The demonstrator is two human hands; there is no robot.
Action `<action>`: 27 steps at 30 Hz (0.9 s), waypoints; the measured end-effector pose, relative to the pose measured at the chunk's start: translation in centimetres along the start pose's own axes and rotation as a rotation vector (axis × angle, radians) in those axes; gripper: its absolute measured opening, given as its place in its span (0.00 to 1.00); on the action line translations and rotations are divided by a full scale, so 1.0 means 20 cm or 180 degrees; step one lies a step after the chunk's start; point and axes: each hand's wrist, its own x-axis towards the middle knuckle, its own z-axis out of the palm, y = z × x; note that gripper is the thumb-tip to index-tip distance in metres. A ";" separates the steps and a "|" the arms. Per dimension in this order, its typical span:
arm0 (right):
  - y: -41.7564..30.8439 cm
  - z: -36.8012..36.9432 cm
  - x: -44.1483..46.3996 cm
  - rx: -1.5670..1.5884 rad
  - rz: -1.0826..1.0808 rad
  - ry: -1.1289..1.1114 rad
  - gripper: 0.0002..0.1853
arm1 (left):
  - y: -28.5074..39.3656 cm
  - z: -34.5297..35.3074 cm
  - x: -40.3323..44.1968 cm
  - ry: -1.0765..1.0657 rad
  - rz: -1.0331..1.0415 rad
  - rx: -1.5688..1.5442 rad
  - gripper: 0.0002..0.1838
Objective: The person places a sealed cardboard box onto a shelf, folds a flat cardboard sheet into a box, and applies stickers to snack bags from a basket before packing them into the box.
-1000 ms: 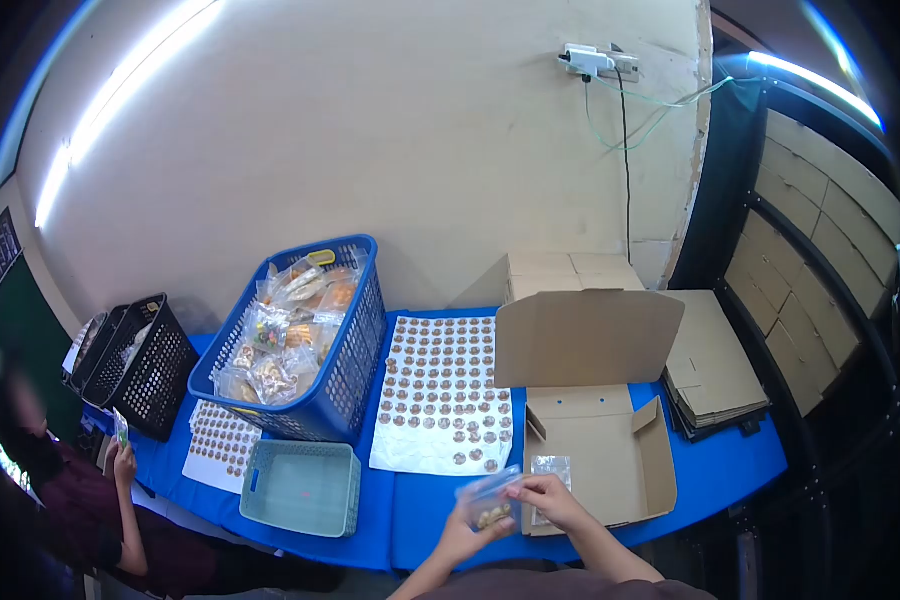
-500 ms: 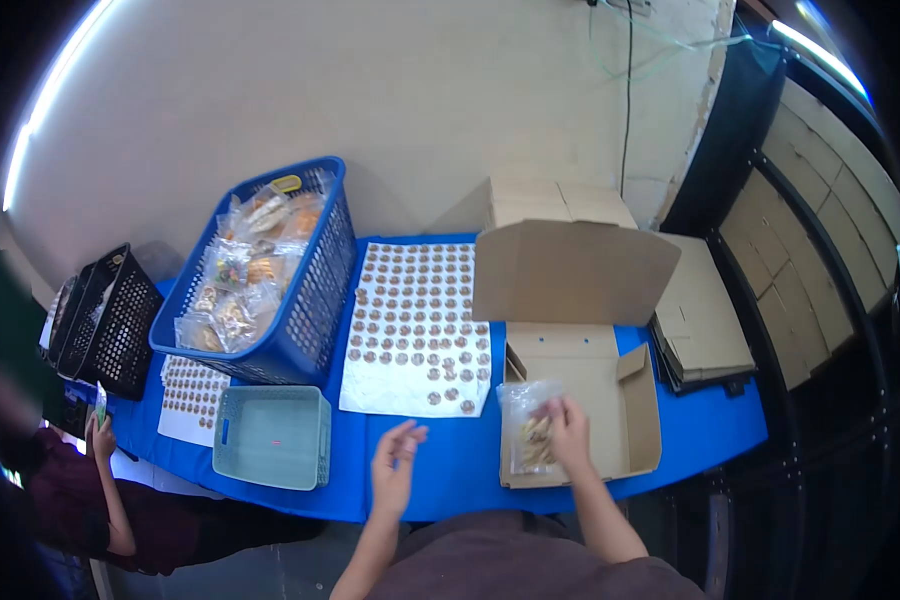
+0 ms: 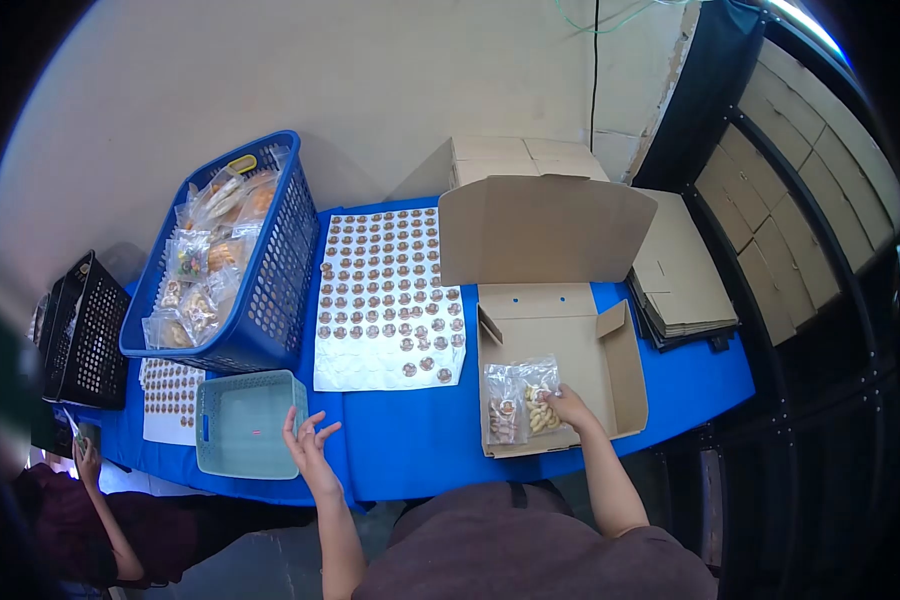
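My right hand (image 3: 568,407) pinches the edge of a clear bag of pale, cashew-like pieces (image 3: 540,398) inside an open cardboard box (image 3: 570,330). Another clear bag with brownish contents (image 3: 505,410) lies beside it on the left, in the box's near-left corner. The box lid stands raised at the back. My left hand (image 3: 313,452) is empty, fingers spread, over the near right edge of a pale green plastic basket (image 3: 248,377).
A blue basket (image 3: 270,300) full of bagged snacks stands at the left. Sheets of round stickers (image 3: 385,375) lie on the blue-covered table (image 3: 400,470). Flattened cartons (image 3: 685,270) are stacked at right. A black basket (image 3: 95,340) and another person's hand (image 3: 88,462) are far left.
My right hand has lowered the cashew-like bag to the right of the other bag, which now shows fully. My left hand has moved left to the green basket and its fingers have spread.
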 end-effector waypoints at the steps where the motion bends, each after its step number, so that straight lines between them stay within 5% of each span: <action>1: -0.01 0.00 0.01 0.0005 0.0004 -0.0182 0.24 | 0.00 0.00 0.01 -0.0035 0.0119 0.0134 0.22; 7: -0.12 -0.11 -0.12 -0.0602 0.0440 0.0204 0.19 | 0.12 -0.02 0.08 0.0075 0.0730 0.0397 0.21; 9: 0.38 -0.11 0.16 -0.1151 -0.0945 0.1335 0.12 | 0.20 0.01 0.17 0.0228 0.1048 0.0383 0.21; 10: 0.23 -0.13 0.06 -0.0194 -0.0204 0.1060 0.07 | 0.25 -0.01 0.19 0.0170 0.1165 0.0513 0.21; 13: 0.14 -0.14 0.03 -0.0322 0.0147 0.0422 0.08 | 0.40 0.00 0.26 0.0343 0.1429 0.0515 0.20; 16: 0.08 -0.11 0.03 -0.0857 -0.0261 0.0243 0.10 | 0.55 -0.01 0.37 0.0441 0.1900 0.0575 0.16; 18: 0.10 -0.10 0.08 0.0527 0.0014 0.0440 0.10 | 0.60 -0.08 0.52 0.0697 0.2251 0.0989 0.12; 21: -0.05 -0.13 -0.04 0.0211 -0.0052 -0.0401 0.12 | 0.69 -0.18 0.77 0.0839 0.2116 0.1420 0.10; 23: -0.03 -0.13 0.00 0.0039 -0.0240 -0.0362 0.12 | 0.69 -0.28 0.99 0.0840 0.1971 0.1387 0.10; 25: 0.02 -0.12 -0.03 -0.0138 -0.0352 -0.0330 0.11 | 0.66 -0.39 1.10 0.1280 0.2116 0.3561 0.11; 27: 0.04 -0.08 -0.04 0.1137 -0.0877 0.1068 0.15 | 0.61 -0.46 1.14 0.1166 0.2116 0.3764 0.13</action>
